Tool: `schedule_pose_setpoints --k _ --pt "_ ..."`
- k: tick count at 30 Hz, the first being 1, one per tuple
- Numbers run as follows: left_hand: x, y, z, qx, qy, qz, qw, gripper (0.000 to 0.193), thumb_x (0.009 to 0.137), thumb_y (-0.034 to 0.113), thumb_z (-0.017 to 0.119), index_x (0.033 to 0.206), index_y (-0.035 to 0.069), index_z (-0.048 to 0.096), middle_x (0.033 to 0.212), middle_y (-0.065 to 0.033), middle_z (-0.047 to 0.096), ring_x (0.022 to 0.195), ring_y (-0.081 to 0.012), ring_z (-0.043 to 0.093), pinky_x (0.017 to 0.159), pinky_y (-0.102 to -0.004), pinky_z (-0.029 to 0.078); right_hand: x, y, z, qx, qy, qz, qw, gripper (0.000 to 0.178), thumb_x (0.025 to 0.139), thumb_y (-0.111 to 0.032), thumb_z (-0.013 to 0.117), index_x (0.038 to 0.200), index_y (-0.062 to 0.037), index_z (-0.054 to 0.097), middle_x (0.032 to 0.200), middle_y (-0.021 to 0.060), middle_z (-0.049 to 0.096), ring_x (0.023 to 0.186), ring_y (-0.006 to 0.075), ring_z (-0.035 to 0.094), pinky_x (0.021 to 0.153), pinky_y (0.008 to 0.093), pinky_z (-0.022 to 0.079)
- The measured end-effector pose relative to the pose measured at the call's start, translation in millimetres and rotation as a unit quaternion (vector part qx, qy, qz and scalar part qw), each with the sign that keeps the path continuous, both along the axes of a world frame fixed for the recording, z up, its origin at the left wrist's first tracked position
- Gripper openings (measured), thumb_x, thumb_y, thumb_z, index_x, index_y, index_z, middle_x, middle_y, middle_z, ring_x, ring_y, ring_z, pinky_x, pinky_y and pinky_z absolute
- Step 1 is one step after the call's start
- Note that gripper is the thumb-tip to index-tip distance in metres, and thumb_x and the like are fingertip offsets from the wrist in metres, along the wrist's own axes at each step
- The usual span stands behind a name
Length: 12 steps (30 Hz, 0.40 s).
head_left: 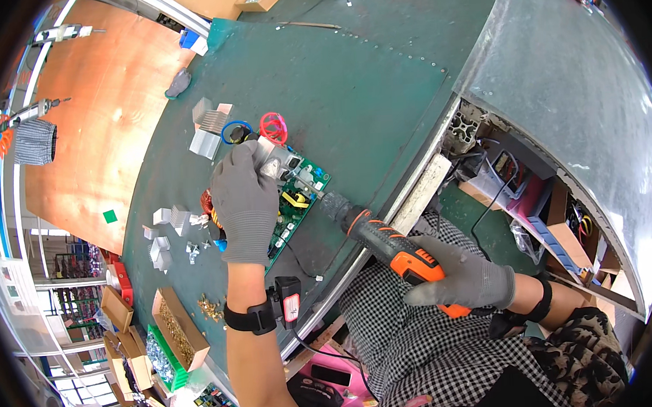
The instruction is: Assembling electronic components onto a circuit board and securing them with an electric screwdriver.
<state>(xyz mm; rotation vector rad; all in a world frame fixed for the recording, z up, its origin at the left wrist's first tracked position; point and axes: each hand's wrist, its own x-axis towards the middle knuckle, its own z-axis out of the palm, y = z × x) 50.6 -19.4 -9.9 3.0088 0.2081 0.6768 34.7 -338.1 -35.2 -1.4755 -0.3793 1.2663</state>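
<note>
— How are your hands set?

— Your left hand (243,204), in a grey glove, comes up from the lower middle of the frame, forearm almost vertical, and lies palm down over the left part of the green circuit board (296,205). Its fingers are curled over a silvery metal part (274,162) at the board's upper end, pressing it down. Your right hand (466,277), also gloved, sits at centre right, closed around the handle of the orange and black electric screwdriver (387,244), with the forearm entering from the lower right.

— Where does the tool point?

— Up and to the left. Its tip meets the board's right side, just beside your left fingers.

— And the board itself?

— It lies tilted on the dark green mat (364,91), at centre frame, close to the bench's metal edge (413,177), which runs diagonally just right of it.

— What room is there around it?

— Open mat spreads above and to the upper right. To the left it is tighter: aluminium heat sinks (205,129), a blue ring (234,131) and a red ring (273,127) sit just above your left hand, and small metal pieces (167,234) lie at its left. Cardboard boxes of parts (177,325) stand at the lower left.
</note>
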Motion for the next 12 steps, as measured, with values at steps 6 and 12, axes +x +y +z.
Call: schedule_pose_setpoints --k 6,12 --pt "-1.1 -3.5 0.7 -0.002 -0.025 -0.008 1.000 0.028 0.083 0.011 0.069 0.108 0.004 0.060 0.098 -0.0150 0.065 0.095 -0.0352 0.062 0.086 -0.0455 0.048 -0.2 2.2 -5.2 -0.008 0.000 0.006 1.000 0.075 0.079 -0.044 0.078 0.130 0.0016 0.046 0.086 0.0050 0.054 0.076 0.0141 0.059 0.070 0.0318 0.053" --pt "-1.2 -5.2 -2.2 -0.013 -0.031 -0.006 0.999 0.029 0.083 0.012 0.070 0.109 0.004 0.060 0.101 -0.0152 0.066 0.097 -0.0345 0.062 0.087 -0.0452 0.048 0.0 3.7 -0.4 -0.024 -0.011 0.012 1.000 0.076 0.079 -0.045 0.077 0.130 0.0014 0.045 0.087 0.0056 0.054 0.077 0.0143 0.059 0.070 0.0316 0.053"
